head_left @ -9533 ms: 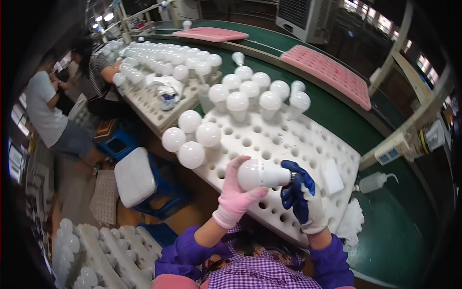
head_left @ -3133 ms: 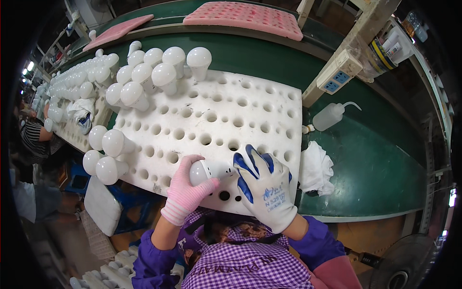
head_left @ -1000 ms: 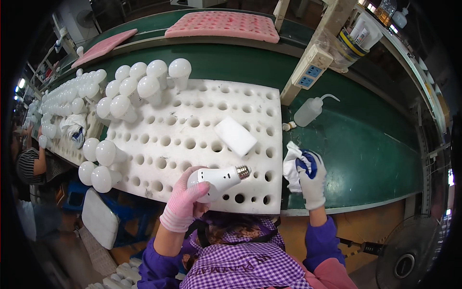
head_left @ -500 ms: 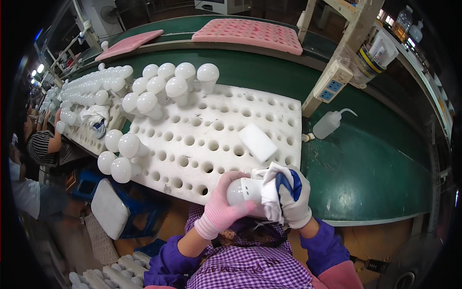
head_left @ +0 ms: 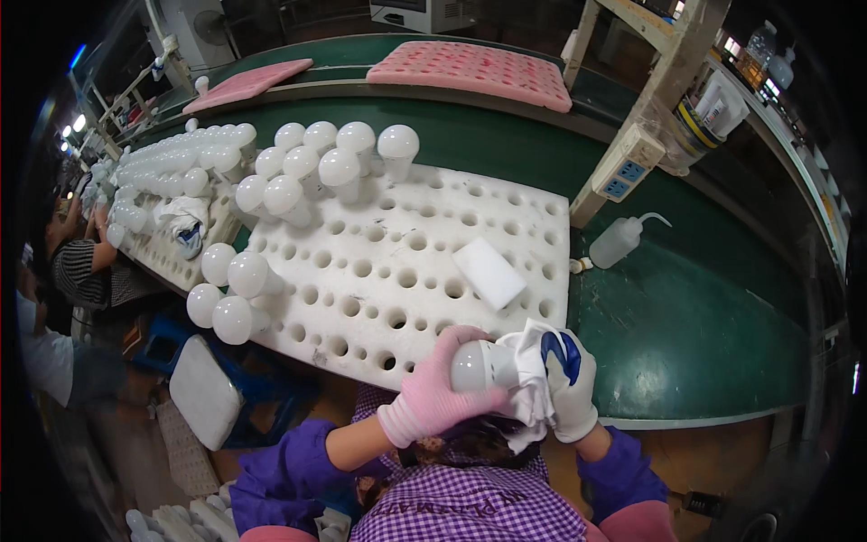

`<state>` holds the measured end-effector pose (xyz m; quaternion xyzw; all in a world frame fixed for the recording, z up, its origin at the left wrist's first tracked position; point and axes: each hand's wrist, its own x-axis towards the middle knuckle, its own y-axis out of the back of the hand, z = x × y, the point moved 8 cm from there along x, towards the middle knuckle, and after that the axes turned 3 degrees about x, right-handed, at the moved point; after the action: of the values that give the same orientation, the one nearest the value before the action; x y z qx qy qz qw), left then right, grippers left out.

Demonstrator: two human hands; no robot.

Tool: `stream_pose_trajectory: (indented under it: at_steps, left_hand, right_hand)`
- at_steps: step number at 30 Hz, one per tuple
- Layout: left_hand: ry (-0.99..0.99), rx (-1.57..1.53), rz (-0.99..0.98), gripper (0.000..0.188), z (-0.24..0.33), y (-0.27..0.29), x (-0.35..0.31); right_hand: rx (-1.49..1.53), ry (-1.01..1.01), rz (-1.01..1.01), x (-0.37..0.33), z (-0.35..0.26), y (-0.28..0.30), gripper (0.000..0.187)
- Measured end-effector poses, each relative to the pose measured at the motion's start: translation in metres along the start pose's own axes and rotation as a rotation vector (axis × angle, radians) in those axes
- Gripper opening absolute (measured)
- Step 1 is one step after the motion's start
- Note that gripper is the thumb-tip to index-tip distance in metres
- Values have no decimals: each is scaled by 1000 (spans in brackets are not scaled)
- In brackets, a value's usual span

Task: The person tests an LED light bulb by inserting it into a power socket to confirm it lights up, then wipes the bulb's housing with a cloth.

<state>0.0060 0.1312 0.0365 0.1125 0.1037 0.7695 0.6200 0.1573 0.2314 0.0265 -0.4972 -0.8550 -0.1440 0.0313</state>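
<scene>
My left hand (head_left: 441, 390), in a pink glove, is closed round a white light bulb (head_left: 471, 366) by its dome end, just over the near edge of the foam tray. Pressed to the bulb's other end is a white cloth (head_left: 533, 384) with a blue part, gripped by my right hand (head_left: 571, 384) in a white glove. Folds of cloth hide the bulb's base. Beneath lies a white foam tray (head_left: 361, 267) full of round holes. Several bulbs (head_left: 340, 172) stand in its far left part, and more bulbs (head_left: 232, 320) sit at its left edge.
A white sponge block (head_left: 490, 274) rests on the tray. To its right are a squeeze bottle (head_left: 618, 241) and a post with a socket strip (head_left: 625, 167). Pink foam trays (head_left: 470, 72) lie at the back. At the far left, co-workers (head_left: 81, 257) sit beside more bulbs.
Both hands have shifted slightly right with the bulb and cloth. The bulb has turned in my left hand, and the cloth now hangs lower beside my right hand.
</scene>
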Motion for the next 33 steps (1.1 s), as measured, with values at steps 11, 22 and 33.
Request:
stream_pose_trajectory:
  at_steps: [11, 22, 33]
  left_hand:
    - [504, -1006, -7, 64, -61, -17, -5]
    - [335, -732, 186, 79, -56, 18, -7]
    - [236, -112, 370, 66, -72, 97, 60]
  right_hand:
    - [-1248, 365, 186, 37, 14, 74, 47]
    - [400, -391, -409, 65, -8, -46, 27]
    - [80, 108, 1, 181, 5, -33, 41]
